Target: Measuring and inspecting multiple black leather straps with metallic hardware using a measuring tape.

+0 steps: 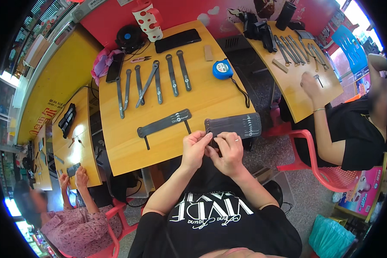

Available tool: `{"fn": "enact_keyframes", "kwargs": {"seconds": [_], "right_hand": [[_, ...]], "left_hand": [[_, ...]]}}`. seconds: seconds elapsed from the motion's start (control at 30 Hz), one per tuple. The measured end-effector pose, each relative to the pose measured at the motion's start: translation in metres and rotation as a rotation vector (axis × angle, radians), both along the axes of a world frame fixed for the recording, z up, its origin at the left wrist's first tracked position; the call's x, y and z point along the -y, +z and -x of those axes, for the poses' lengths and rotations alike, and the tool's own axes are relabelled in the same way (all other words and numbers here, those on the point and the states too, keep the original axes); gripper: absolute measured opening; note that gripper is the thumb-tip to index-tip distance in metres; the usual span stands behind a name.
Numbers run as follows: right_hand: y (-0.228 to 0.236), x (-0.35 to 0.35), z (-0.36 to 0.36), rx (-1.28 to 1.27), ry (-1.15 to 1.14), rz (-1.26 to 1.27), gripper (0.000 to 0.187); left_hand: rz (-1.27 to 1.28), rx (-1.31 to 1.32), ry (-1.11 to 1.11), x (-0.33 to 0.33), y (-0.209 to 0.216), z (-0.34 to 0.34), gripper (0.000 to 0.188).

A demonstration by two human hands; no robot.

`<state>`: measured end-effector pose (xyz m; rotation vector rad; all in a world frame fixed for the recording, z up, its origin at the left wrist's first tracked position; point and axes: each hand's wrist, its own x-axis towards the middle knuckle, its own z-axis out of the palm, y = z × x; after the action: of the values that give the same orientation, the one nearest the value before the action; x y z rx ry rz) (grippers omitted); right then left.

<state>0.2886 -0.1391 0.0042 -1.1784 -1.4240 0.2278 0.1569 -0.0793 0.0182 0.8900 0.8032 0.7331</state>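
Observation:
Close together at the table's front edge, my left hand [195, 148] and my right hand [227, 150] are both closed, fingertips pinched. Something small and dark shows between them, mostly hidden by the fingers. Just beyond my right hand lies a fanned stack of dark grey straps [234, 125] with white print. To the left, a broad grey strap piece [164, 124] lies slanted, with two narrow dark strips sticking out toward me. Farther back, several long grey straps [172, 75] with holed round ends lie in a row, one crossing another.
A blue tape measure [222, 69] with a black cord, small scissors [141, 59], phone [115, 67], black pouch [178, 41], fan [130, 38] and spotted tumbler [148, 20] share the wooden table [137, 161]. People work at tables on both sides; a red chair [316, 159] stands close right.

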Motion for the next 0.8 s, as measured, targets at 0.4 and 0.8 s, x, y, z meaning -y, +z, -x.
{"fn": "enact_keyframes", "kwargs": {"seconds": [0.4,0.8], "right_hand": [[-0.003,-0.015,0.023,0.120,-0.016,0.004,0.012],[0.004,-0.013,0.040,0.282,0.037,0.118,0.015]], "left_hand": [[0.038,-0.068,0.086,-0.002,-0.002,0.025,0.016],[0.105,-0.005,0.230,0.006,-0.014,0.044,0.014]]}}
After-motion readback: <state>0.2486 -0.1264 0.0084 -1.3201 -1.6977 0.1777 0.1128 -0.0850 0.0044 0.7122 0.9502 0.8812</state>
